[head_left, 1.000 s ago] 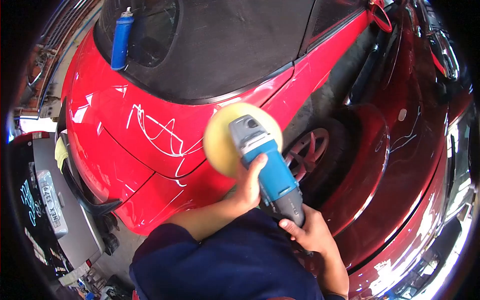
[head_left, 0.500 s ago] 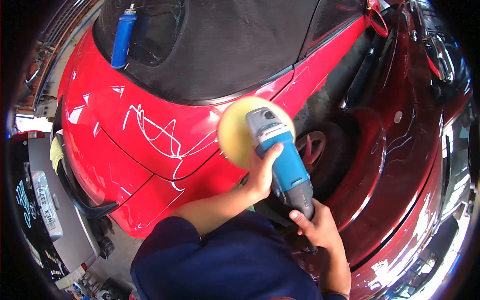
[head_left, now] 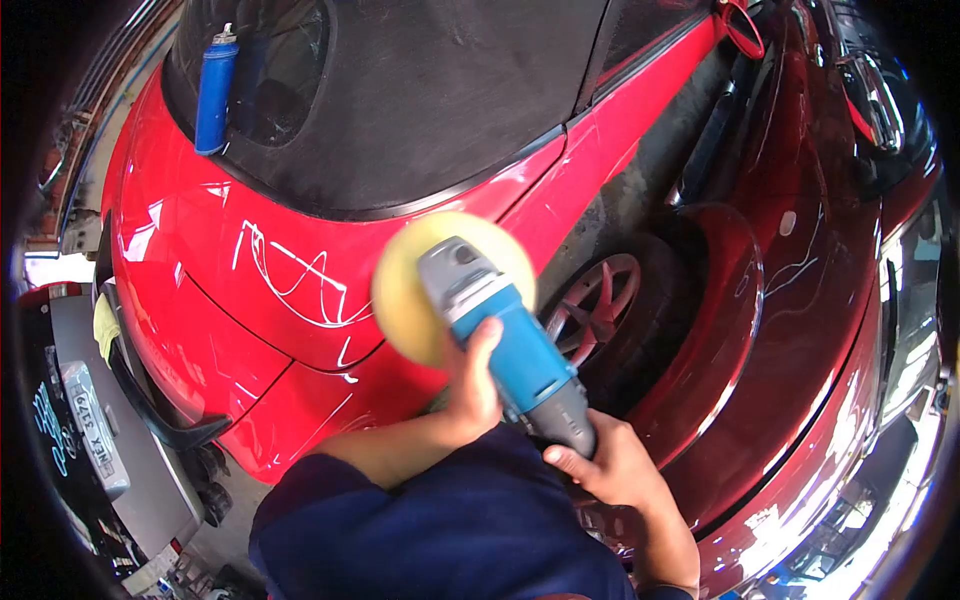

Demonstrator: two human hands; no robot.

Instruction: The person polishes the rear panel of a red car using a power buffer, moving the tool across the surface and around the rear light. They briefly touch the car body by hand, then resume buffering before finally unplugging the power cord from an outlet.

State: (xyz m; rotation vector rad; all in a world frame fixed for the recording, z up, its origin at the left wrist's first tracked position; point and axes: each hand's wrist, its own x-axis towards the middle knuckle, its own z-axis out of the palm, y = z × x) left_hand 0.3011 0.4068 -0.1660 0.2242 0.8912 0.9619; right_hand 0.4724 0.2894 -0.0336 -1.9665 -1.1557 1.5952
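A teal and grey power polisher [head_left: 525,355] with a round yellow pad [head_left: 408,275] is in both my hands. My left hand [head_left: 472,385] wraps around its body just behind the head, thumb on top. At the rear, my right hand [head_left: 615,462] grips the dark handle. The pad lies over the rear fender of the red car [head_left: 300,265]. White squiggles of what looks like polishing compound [head_left: 310,290] mark the red paint left of the pad. Whether the pad touches the paint all round is hidden beneath it.
A blue bottle [head_left: 215,95] stands on the black soft top [head_left: 430,100]. Close on the right is a dark red car [head_left: 800,330], with a wheel [head_left: 595,305] between. A yellow cloth [head_left: 105,325] hangs near the black bumper trim [head_left: 165,420]. A grey vehicle [head_left: 125,400] is at left.
Both hands have moved the polisher left across the red fender. The pad now covers part of the white line it was beside. The view has shifted slightly.
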